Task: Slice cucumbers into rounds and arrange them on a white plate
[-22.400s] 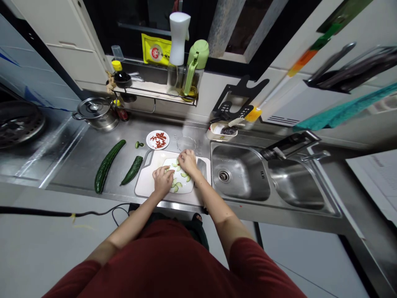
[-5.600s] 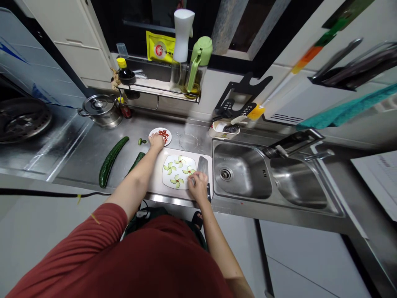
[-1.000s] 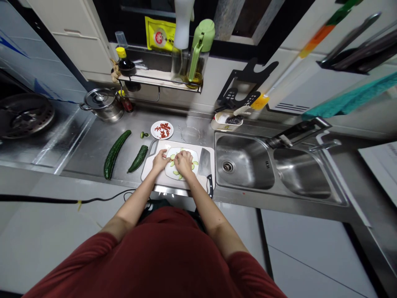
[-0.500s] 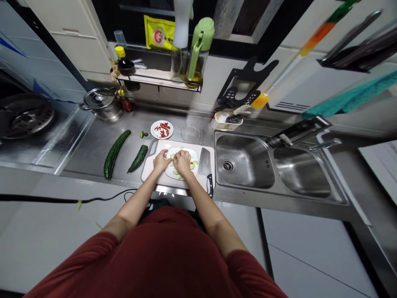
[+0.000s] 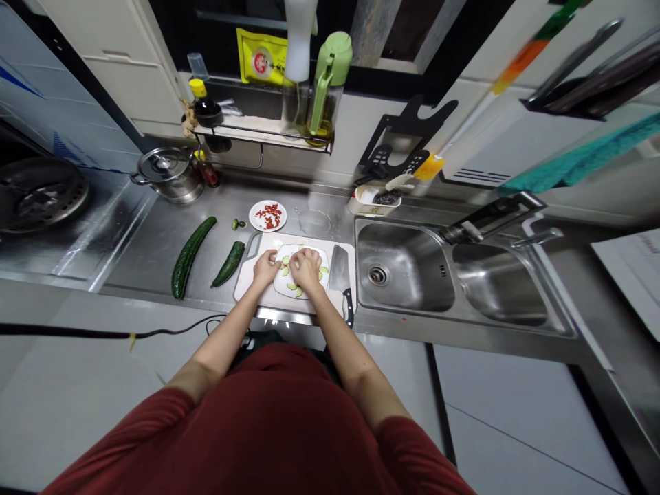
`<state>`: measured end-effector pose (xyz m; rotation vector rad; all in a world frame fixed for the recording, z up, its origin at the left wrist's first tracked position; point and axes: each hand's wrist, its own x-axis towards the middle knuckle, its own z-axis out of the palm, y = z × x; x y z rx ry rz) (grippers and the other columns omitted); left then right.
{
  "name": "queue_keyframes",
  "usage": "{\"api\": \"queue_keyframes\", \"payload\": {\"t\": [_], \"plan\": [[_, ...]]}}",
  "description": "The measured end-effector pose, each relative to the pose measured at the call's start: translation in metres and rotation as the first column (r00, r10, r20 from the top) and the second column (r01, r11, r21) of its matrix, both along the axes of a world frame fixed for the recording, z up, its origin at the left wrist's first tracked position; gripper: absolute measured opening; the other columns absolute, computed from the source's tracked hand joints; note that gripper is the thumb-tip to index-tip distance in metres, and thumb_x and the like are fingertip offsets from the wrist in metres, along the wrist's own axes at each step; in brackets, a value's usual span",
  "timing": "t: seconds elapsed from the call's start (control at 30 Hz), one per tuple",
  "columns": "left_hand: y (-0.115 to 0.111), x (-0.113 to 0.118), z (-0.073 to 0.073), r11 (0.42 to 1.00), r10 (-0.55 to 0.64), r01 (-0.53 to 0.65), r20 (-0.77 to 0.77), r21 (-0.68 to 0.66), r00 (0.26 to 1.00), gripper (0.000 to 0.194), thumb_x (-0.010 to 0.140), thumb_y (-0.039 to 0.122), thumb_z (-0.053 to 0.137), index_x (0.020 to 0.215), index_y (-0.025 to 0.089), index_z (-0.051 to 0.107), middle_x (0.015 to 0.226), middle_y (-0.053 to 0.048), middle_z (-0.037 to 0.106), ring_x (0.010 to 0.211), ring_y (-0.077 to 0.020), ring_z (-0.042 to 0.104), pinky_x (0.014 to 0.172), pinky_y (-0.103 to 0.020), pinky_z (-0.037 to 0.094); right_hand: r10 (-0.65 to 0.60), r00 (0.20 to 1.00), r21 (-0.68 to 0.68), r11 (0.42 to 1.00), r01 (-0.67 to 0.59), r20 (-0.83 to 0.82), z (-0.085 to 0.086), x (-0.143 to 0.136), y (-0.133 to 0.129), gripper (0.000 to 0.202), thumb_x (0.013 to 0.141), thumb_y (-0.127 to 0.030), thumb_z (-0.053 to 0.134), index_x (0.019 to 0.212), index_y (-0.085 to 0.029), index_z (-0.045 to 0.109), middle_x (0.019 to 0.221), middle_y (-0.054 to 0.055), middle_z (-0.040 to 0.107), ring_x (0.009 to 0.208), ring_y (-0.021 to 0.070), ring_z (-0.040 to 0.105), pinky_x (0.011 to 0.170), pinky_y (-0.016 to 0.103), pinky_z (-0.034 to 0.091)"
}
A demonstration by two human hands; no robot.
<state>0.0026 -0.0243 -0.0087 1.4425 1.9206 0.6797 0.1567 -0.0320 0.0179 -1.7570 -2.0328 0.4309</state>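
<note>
A white plate (image 5: 310,295) with pale green cucumber slices (image 5: 294,289) spread on it rests on a light cutting board (image 5: 246,287). My left hand (image 5: 265,268) is at the plate's left edge, thumb and fingers slightly apart, with nothing visible between them. Over the plate's middle, my right hand (image 5: 306,267) has its fingers bent down and pinched together; its fingertips hide whatever they hold. A cleaver (image 5: 339,268) with a black handle lies on the board, right of the plate. Beyond the board, a small white plate (image 5: 252,218) bears small red pieces (image 5: 269,216).
A whole cucumber (image 5: 192,258) and a cut cucumber (image 5: 228,264) lie left of the board, near small green ends (image 5: 237,224). A lidded pot (image 5: 170,179) stands behind them. The double sink (image 5: 407,268) is at right. Bottles sit on a wall shelf (image 5: 258,130).
My left hand has drawn back slightly left from the slices at the plate's middle. My right hand has shifted a little right, widening the gap between the hands. The view has shifted slightly.
</note>
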Motion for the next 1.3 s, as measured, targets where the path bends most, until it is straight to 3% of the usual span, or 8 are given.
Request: {"api": "queue_keyframes", "payload": {"t": [0.17, 0.33, 0.5, 0.73, 0.87, 1.1, 1.3], "plan": [[-0.008, -0.009, 0.001, 0.988, 0.084, -0.097, 0.111, 0.122, 0.990, 0.035, 0.076, 0.024, 0.054, 0.109, 0.017, 0.062, 0.088, -0.003, 0.064, 0.074, -0.0122, 0.058, 0.077, -0.024, 0.047, -0.147, 0.981, 0.083, 0.984, 0.159, -0.128, 0.019, 0.037, -0.010, 0.021, 0.088, -0.030, 0.049, 0.097, -0.022, 0.066, 0.110, 0.008, 0.051, 0.111, 0.0269, 0.034, 0.094, 0.039, 0.026], [-0.024, -0.009, 0.008, 0.976, 0.143, -0.167, 0.164, 0.142, 0.976, 0.036, 0.077, 0.026, 0.052, 0.110, 0.016, 0.061, 0.091, -0.004, 0.064, 0.072, -0.0114, 0.058, 0.076, -0.024, 0.049, -0.229, 0.957, 0.113, 0.961, 0.251, -0.179, 0.028, 0.080, -0.027, 0.022, 0.086, -0.027, 0.046, 0.095, -0.019, 0.065, 0.104, 0.009, 0.056, 0.108, 0.0258, 0.042, 0.094, 0.039, 0.030], [-0.041, -0.005, 0.005, 0.972, 0.157, -0.184, 0.180, 0.144, 0.971, 0.036, 0.076, 0.026, 0.054, 0.109, 0.016, 0.062, 0.100, -0.007, 0.063, 0.075, -0.0119, 0.059, 0.080, -0.025, 0.050, -0.264, 0.928, -0.074, 0.964, 0.254, -0.264, 0.014, 0.101, -0.051, 0.025, 0.085, -0.031, 0.046, 0.100, -0.019, 0.063, 0.086, 0.005, 0.063, 0.079, 0.0195, 0.055, 0.076, 0.029, 0.041], [-0.060, -0.005, -0.008, 0.987, 0.132, -0.149, 0.236, 0.056, 0.963, 0.048, 0.075, 0.025, 0.057, 0.121, 0.013, 0.057, 0.098, -0.008, 0.064, 0.078, -0.0128, 0.061, 0.081, -0.027, 0.051, -0.388, 0.889, -0.361, 0.887, 0.289, -0.243, -0.016, 0.092, -0.079, 0.034, 0.078, -0.034, 0.055, 0.107, -0.017, 0.061, 0.069, 0.000, 0.062, 0.067, 0.0183, 0.060, 0.064, 0.026, 0.042], [-0.064, -0.005, -0.011, 0.995, 0.104, -0.099, 0.264, -0.033, 0.959, 0.044, 0.074, 0.020, 0.056, 0.118, 0.014, 0.060, 0.087, -0.004, 0.067, 0.076, -0.0137, 0.063, 0.079, -0.027, 0.052, -0.402, 0.865, -0.411, 0.873, 0.263, -0.300, -0.028, 0.084, -0.083, 0.042, 0.078, -0.032, 0.055, 0.116, -0.014, 0.055, 0.067, -0.001, 0.062, 0.064, 0.0172, 0.061, 0.063, 0.026, 0.045], [-0.065, 0.001, -0.001, 0.978, 0.161, -0.082, 0.446, -0.191, 0.880, 0.048, 0.074, 0.014, 0.059, 0.121, 0.012, 0.055, 0.071, 0.001, 0.062, 0.058, -0.0105, 0.061, 0.062, -0.025, 0.055, -0.508, 0.743, -0.545, 0.806, 0.231, -0.436, -0.044, 0.075, -0.080, 0.044, 0.078, -0.022, 0.051, 0.121, -0.016, 0.046, 0.061, -0.005, 0.058, 0.047, 0.0131, 0.057, 0.037, 0.019, 0.038], [-0.066, 0.001, -0.004, 0.973, 0.210, -0.118, 0.555, -0.198, 0.805, 0.047, 0.065, 0.006, 0.065, 0.111, 0.012, 0.058, 0.066, 0.003, 0.057, 0.058, -0.0095, 0.059, 0.059, -0.024, 0.056, -0.539, 0.693, -0.559, 0.796, 0.233, -0.479, -0.051, 0.073, -0.080, 0.042, 0.074, -0.017, 0.050, 0.116, -0.017, 0.043, 0.061, -0.005, 0.055, 0.049, 0.0144, 0.059, 0.033, 0.017, 0.038]]}}
